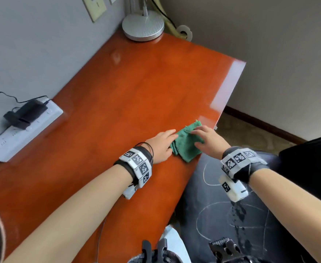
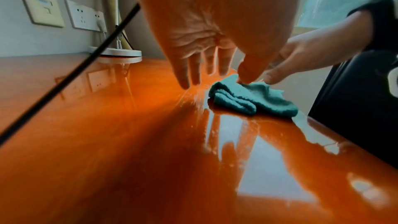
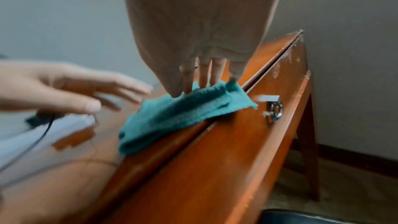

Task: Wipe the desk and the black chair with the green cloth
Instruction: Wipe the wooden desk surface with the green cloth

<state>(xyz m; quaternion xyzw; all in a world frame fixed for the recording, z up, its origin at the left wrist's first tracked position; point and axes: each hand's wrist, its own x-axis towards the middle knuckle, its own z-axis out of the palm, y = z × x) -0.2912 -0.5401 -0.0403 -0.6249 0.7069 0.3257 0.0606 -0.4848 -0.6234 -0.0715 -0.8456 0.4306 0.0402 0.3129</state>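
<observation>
From the head we look steeply down on both hands meeting at the green cloth (image 1: pixel 187 144) on the desk (image 1: pixel 118 95). Our left wrist view skims low along the desk toward the cloth (image 2: pixel 252 97), very near. Our right wrist view looks down along the desk's front edge at it (image 3: pixel 178 113). All three share the cloth.

The cloth (image 1: pixel 186 143) is placed at the tabletop's (image 1: pixel 118 103) right edge; the power strip (image 1: pixel 23 128) at left, the lamp base (image 1: pixel 143 26) behind, the chair (image 1: pixel 222 215) beside.
</observation>
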